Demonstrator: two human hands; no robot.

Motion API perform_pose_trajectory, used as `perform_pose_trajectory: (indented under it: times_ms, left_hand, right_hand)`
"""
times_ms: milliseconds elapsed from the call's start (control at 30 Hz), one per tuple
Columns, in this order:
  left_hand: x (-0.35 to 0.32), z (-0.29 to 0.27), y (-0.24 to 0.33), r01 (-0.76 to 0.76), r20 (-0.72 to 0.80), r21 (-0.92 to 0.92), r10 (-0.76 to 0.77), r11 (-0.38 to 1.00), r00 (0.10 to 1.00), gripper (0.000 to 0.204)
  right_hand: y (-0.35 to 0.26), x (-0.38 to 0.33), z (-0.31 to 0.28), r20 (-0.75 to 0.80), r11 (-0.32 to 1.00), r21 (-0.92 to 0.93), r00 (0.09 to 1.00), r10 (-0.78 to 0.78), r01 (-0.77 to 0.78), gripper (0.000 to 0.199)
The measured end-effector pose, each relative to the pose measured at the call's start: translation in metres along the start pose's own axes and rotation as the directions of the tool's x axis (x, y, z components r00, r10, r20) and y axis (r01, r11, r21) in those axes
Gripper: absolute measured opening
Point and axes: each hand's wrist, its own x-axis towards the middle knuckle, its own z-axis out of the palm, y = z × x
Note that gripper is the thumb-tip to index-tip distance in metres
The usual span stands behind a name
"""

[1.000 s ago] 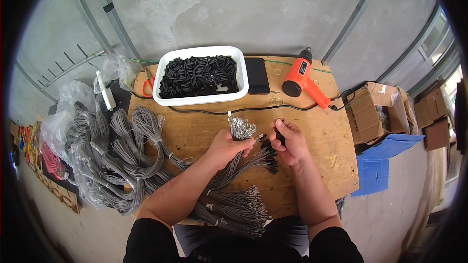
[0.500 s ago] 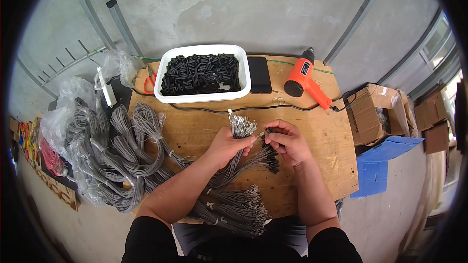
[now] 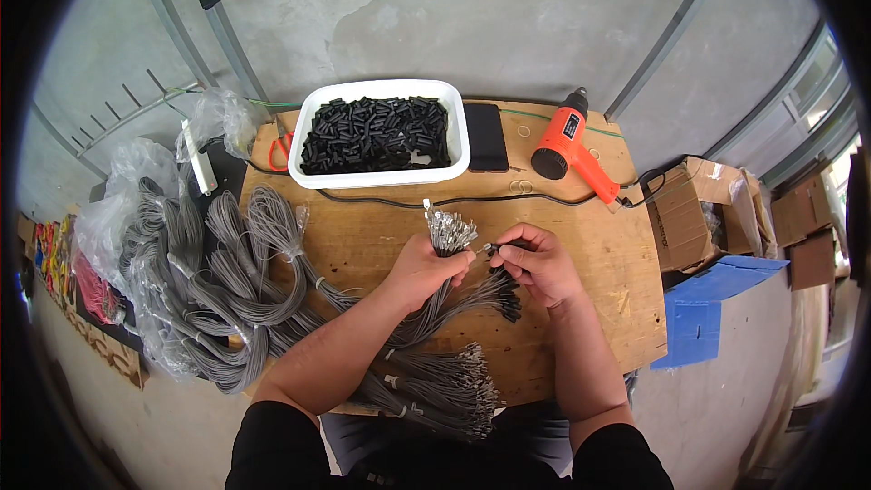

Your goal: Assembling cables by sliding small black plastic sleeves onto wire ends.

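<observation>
My left hand (image 3: 430,265) is closed round a bundle of grey cables (image 3: 450,234), whose silvery metal ends fan out above the fist. To its right, my right hand (image 3: 537,265) pinches a short black sleeve (image 3: 498,252) at the tip of one cable that stands apart from the bundle. Beneath the hands lies a group of cable ends with black sleeves on them (image 3: 510,301). Nearer to me another bundle with bare metal ends (image 3: 474,392) rests on the wooden table (image 3: 599,327). A white tub (image 3: 381,178) of loose black sleeves (image 3: 372,134) stands at the far side.
Right of the tub are a dark phone (image 3: 487,138) and an orange heat gun (image 3: 564,141). A black cord (image 3: 408,204) crosses the table. Coiled grey cables (image 3: 236,308) and plastic wrap fill the left. Red-handled scissors (image 3: 279,152) lie by the tub; cardboard boxes (image 3: 682,222) stand at right.
My right hand has brought the black sleeve slightly left, onto the single cable's tip. My left hand keeps its hold on the bundle.
</observation>
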Motion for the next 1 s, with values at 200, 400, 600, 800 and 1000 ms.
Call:
perform_pose_trajectory:
  times_ms: [200, 400, 600, 800, 1000]
  left_hand:
    - [0.001, 0.001, 0.0, 0.014, -0.046, 0.181, -0.006, 0.983, 0.999, 0.005]
    - [-0.001, 0.001, 0.0, -0.118, -0.031, 0.437, 0.146, 0.892, 0.989, 0.012]
    - [0.001, -0.001, -0.003, -0.129, 0.006, 0.43, 0.14, 0.893, 0.99, 0.015]
    - [0.001, -0.002, -0.002, -0.107, 0.025, 0.498, 0.109, 0.86, 0.994, 0.016]
    - [-0.003, 0.005, 0.008, -0.242, 0.066, 0.619, 0.257, 0.747, 0.964, 0.018]
  right_hand:
    - [0.003, 0.002, -0.003, -0.024, 1.0, -0.001, 1.0, 0.021, -0.021, 0.013]
    - [0.003, 0.003, 0.002, -0.087, 0.999, -0.043, 0.996, -0.025, 0.021, 0.011]
    - [0.007, 0.004, -0.001, -0.082, 0.999, -0.039, 0.996, -0.034, 0.031, 0.012]
    - [0.001, 0.001, -0.002, -0.069, 0.999, -0.02, 0.997, 0.034, -0.036, 0.013]
    - [-0.001, 0.001, -0.004, -0.07, 0.992, -0.074, 0.993, 0.095, -0.1, 0.012]
